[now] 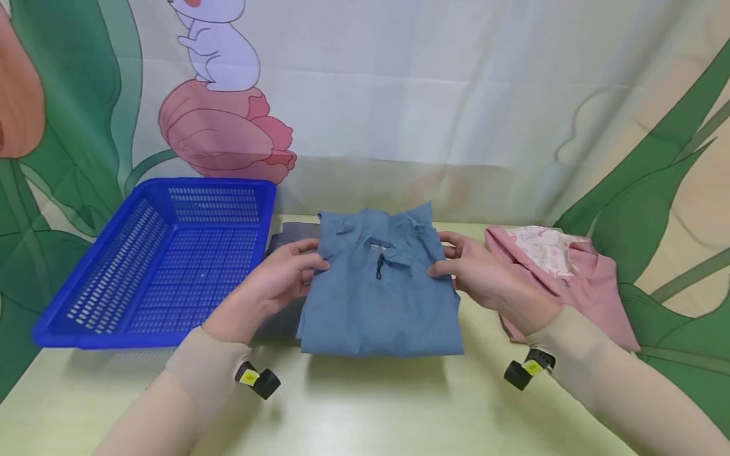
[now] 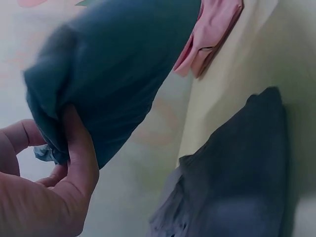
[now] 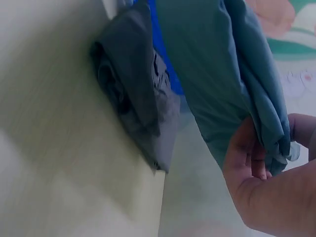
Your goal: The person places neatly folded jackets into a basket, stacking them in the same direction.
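Observation:
A folded blue jacket (image 1: 382,304) with a dark zipper pull is held up off the table between both hands. My left hand (image 1: 285,272) pinches its left side, thumb in front and fingers behind. On the opposite side my right hand (image 1: 476,269) pinches the fabric the same way. In the left wrist view the left hand (image 2: 59,182) grips a bunched edge of the blue cloth (image 2: 118,74). The right wrist view shows the right hand (image 3: 271,182) gripping the other edge. A folded dark grey garment (image 3: 133,74) lies on the table below, partly hidden by the jacket in the head view.
An open blue plastic basket (image 1: 188,278) stands at the left on the pale table (image 1: 365,411). To the right lies a folded pink garment (image 1: 593,291) with a patterned lining. A printed curtain (image 1: 399,114) hangs behind the table.

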The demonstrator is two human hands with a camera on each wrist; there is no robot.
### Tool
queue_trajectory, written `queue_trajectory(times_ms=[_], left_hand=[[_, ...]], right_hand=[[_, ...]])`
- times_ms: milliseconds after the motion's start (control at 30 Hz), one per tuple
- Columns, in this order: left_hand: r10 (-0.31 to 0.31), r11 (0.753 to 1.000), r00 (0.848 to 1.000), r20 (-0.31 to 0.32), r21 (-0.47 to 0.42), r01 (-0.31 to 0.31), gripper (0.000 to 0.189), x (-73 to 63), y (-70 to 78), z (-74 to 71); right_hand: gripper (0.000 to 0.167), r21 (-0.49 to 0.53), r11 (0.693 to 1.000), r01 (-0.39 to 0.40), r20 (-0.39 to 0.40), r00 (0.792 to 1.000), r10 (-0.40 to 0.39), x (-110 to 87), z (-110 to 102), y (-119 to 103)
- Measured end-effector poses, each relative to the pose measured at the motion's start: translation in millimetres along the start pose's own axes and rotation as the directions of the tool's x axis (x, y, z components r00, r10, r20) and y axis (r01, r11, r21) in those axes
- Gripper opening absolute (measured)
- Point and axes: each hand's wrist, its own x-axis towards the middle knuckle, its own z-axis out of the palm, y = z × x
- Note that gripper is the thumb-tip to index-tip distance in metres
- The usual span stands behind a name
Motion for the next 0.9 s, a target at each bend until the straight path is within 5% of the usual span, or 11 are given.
queue_trajectory(times_ms=[300, 567, 733, 900], left_hand=[[0.028, 0.999, 1.0, 0.008, 0.031, -0.028, 0.084, -26.0, 16.6, -38.8], [0.061, 0.994, 0.998, 0.036, 0.09, -0.064, 0.084, -45.1, 30.6, -87.6], [0.038, 0.98, 0.999, 0.009, 0.196, -0.039, 0.089, -50.8, 41.4, -119.1], [0.029, 0.945, 0.998, 0.057, 0.325, -0.046, 0.089, -53.2, 48.2, -147.2]], right_hand=[[0.073, 0.045, 0.999, 0.0, 0.076, 0.997, -0.003, 17.1, 36, -21], [0.083, 0.088, 0.996, 0.009, 0.137, 0.99, -0.021, 41.3, 67, -31], [0.085, 0.108, 0.994, 0.004, 0.134, 0.991, -0.018, 57.2, 88, -33], [0.084, 0.128, 0.992, 0.01, 0.129, 0.991, -0.026, 71.1, 105, -34]])
